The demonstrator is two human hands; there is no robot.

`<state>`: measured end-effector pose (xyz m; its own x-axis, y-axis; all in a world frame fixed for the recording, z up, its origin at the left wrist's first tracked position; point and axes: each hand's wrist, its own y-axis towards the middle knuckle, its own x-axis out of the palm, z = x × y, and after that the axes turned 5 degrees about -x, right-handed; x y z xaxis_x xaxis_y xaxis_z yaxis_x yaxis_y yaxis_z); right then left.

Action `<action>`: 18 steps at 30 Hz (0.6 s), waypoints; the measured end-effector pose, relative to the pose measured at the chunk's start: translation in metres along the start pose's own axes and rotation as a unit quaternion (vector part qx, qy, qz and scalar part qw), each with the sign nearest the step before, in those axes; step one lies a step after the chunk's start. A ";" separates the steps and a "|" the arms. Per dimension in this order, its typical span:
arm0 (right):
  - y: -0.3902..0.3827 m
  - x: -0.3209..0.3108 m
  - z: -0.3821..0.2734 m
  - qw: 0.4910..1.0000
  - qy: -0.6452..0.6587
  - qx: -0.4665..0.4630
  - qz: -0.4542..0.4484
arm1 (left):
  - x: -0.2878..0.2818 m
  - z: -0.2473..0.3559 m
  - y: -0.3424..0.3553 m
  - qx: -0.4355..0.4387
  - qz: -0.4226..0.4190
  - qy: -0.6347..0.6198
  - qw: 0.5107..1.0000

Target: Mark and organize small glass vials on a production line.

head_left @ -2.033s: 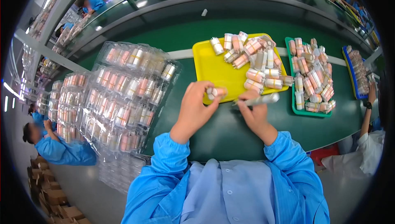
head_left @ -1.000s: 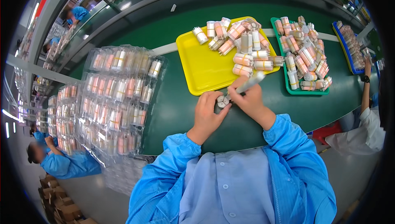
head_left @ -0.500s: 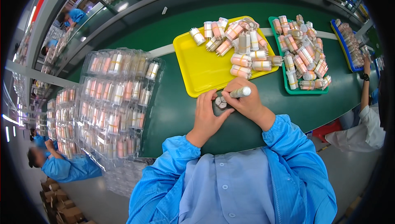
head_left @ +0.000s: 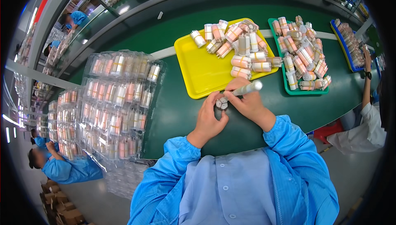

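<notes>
Blue-sleeved to the wrists, works with both hands close together above a dark green tabletop [head_left: 284, 109], just on the near side of a yellow tray [head_left: 202, 78]. With the left hand [head_left: 206, 121], pinches a small grey-white bundle [head_left: 223, 104] between thumb and curled fingers, rounded ends facing up. With the right hand [head_left: 246, 103], grips a thick, pale pen-like tool [head_left: 251, 88], rear end slanting up and to the right, front end directed down toward the bundle. Cannot tell any contact at the tip, with the right fingers in the way.

Has loose white and pink cylinder sets [head_left: 240, 62], many bound with yellow bands, heaped along the far and right parts of the yellow tray. Just right of there, has a green tray [head_left: 309, 92] piled with similar sets, then, farther off, a filled blue tray [head_left: 345, 51] near a person in white [head_left: 361, 130]. To the left, has stacked clear plastic packs [head_left: 162, 74] full of more banded sets, with a person in blue [head_left: 70, 169] beyond and cardboard boxes [head_left: 62, 204] below. Across the table, shows a small white piece [head_left: 160, 15] on a green surface [head_left: 194, 12].
</notes>
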<state>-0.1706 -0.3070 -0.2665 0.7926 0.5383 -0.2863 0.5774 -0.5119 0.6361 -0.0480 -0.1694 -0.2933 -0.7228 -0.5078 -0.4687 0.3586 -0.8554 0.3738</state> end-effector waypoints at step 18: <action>-0.013 0.000 0.010 0.999 -0.047 0.012 -0.011 | 0.003 0.002 -0.006 -0.012 0.074 0.085 0.994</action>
<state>-0.1764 -0.3067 -0.2818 0.7942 0.4852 -0.3658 0.5981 -0.5179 0.6117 -0.0539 -0.1660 -0.2952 -0.5526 -0.6358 -0.5389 0.4687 -0.7717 0.4298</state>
